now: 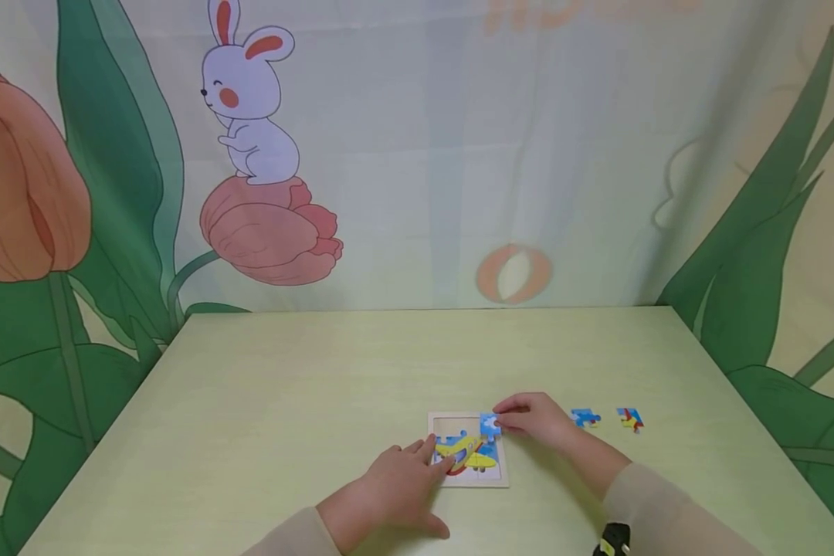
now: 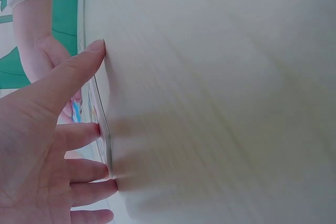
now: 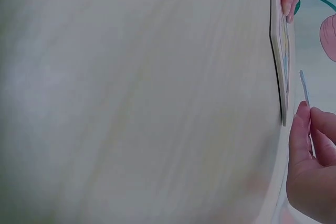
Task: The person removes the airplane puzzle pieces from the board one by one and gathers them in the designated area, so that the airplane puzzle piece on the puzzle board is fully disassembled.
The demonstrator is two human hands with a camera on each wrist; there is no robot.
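A square jigsaw tray [image 1: 472,485] with a pale wooden rim lies on the table, partly filled with pieces forming a yellow airplane [image 1: 482,461] on blue. Its upper left part shows bare backing. My right hand [image 1: 538,421] pinches a blue puzzle piece [image 1: 489,425] between thumb and fingers over the tray's upper right corner. In the right wrist view the piece [image 3: 304,87] appears edge-on, raised above the tray. My left hand [image 1: 403,483] rests with extended fingers on the tray's left side, fingertips on the rim and the assembled pieces, its thumb spread toward the table.
Two loose puzzle pieces lie right of the tray: a mostly blue one [image 1: 585,418] beside my right forearm and one with yellow and red [image 1: 630,418] farther right. The pale table [image 1: 285,386] ends at a cloth backdrop [image 1: 389,193] printed with a rabbit and tulips.
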